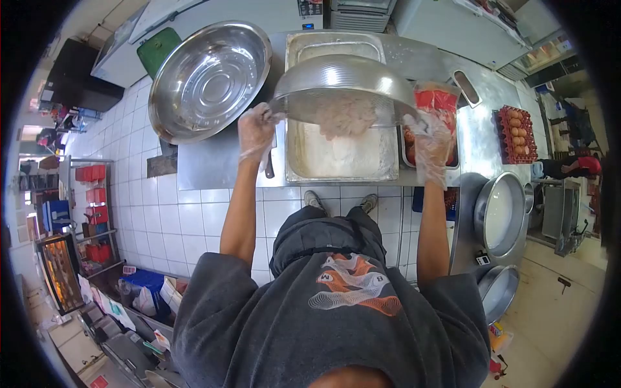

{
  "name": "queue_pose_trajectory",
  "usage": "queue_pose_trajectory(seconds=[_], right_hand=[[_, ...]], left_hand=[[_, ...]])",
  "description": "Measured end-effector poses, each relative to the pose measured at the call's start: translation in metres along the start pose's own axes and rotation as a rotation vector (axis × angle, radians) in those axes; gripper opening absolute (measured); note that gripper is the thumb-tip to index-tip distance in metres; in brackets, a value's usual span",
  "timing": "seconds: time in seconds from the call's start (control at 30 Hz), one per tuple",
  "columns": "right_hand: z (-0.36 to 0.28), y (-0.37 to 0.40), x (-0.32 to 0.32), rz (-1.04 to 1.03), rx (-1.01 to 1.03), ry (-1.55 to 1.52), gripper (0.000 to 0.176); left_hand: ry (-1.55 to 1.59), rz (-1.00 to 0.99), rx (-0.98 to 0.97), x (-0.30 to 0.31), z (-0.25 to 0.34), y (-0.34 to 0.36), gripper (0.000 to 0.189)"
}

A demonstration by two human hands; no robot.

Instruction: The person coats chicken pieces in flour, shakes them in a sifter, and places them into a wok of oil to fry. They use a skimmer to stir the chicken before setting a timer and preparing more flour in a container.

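Observation:
Both hands wear clear plastic gloves and grip a large steel colander (pixel 343 72) by opposite sides. My left hand (pixel 256 134) is closed on its left rim, and my right hand (pixel 429 145) on its right rim. Tipped on its side, the colander has its mouth towards me. Pale, flour-coated pieces (pixel 347 118) show at its lower edge. Below it stands a rectangular metal tray (pixel 292 169) with white flour (pixel 339 155) in it. Close by my left hand, a dark knife handle (pixel 270 171) sticks out over the counter.
A big steel bowl (pixel 213 84) leans at the left. Right of the tray are a container with a red package (pixel 435 100) and a red tray of eggs (pixel 517 132). Steel basins (pixel 501 213) holding something white stand further right. Another person (pixel 579 167) is at far right.

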State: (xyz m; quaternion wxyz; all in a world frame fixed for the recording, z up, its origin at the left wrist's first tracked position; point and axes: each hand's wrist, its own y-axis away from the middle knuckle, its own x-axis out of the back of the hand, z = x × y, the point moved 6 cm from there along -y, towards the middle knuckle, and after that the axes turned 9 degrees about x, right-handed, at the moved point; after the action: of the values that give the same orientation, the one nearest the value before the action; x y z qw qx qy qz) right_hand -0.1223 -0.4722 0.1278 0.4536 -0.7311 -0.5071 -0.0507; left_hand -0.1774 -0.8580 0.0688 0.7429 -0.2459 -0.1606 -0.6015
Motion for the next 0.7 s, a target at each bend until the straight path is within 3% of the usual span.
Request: queue_pose_trajectory(seconds=[0.03, 0.07, 0.13, 0.17, 0.23, 0.3, 0.33, 0.4, 0.43, 0.47, 0.53, 0.6, 0.7], right_hand=[[-0.015, -0.003, -0.001, 0.014, 0.15, 0.078, 0.024], [-0.004, -0.002, 0.002, -0.091, -0.162, 0.088, 0.024], [0.027, 0.007, 0.009, -0.048, -0.316, -0.143, 0.026], [0.042, 0.006, 0.008, -0.025, -0.38, -0.263, 0.027], [0.018, 0.007, 0.004, -0.063, -0.155, -0.052, 0.025], [0.011, 0.012, -0.007, 0.017, 0.121, -0.003, 0.023], [0.006, 0.009, -0.003, -0.042, -0.082, 0.02, 0.022], [0.039, 0.016, 0.011, -0.01, -0.26, -0.219, 0.024], [0.045, 0.011, 0.014, 0.013, -0.341, -0.339, 0.025], [0.042, 0.011, 0.014, -0.028, -0.322, -0.171, 0.024], [0.017, 0.013, 0.0, -0.025, -0.086, -0.032, 0.023], [-0.022, 0.005, 0.004, 0.034, 0.247, 0.136, 0.022], [0.026, 0.011, 0.01, 0.09, -0.247, -0.384, 0.024]], left_hand=[[-0.027, -0.001, -0.064, -0.004, 0.012, -0.002, 0.018], [-0.057, -0.007, -0.119, -0.007, 0.024, 0.002, 0.018], [-0.213, -0.037, -0.237, -0.012, 0.036, 0.009, 0.017], [-0.126, -0.042, -0.156, -0.008, 0.033, 0.004, 0.015], [0.041, -0.08, 0.019, 0.007, 0.024, 0.006, 0.013], [-0.123, -0.058, -0.075, 0.008, 0.012, -0.008, 0.01], [-0.146, -0.04, -0.132, 0.001, 0.018, -0.005, 0.011], [-0.216, -0.025, -0.262, -0.009, 0.039, 0.006, 0.013], [-0.115, -0.047, -0.231, -0.011, 0.048, 0.008, 0.019], [-0.109, -0.055, -0.182, -0.008, 0.04, 0.004, 0.015], [-0.007, -0.091, -0.025, 0.003, 0.003, -0.007, 0.011], [-0.093, -0.018, -0.103, 0.016, 0.005, -0.013, 0.015], [-0.195, 0.059, -0.328, 0.01, 0.038, 0.004, 0.012]])
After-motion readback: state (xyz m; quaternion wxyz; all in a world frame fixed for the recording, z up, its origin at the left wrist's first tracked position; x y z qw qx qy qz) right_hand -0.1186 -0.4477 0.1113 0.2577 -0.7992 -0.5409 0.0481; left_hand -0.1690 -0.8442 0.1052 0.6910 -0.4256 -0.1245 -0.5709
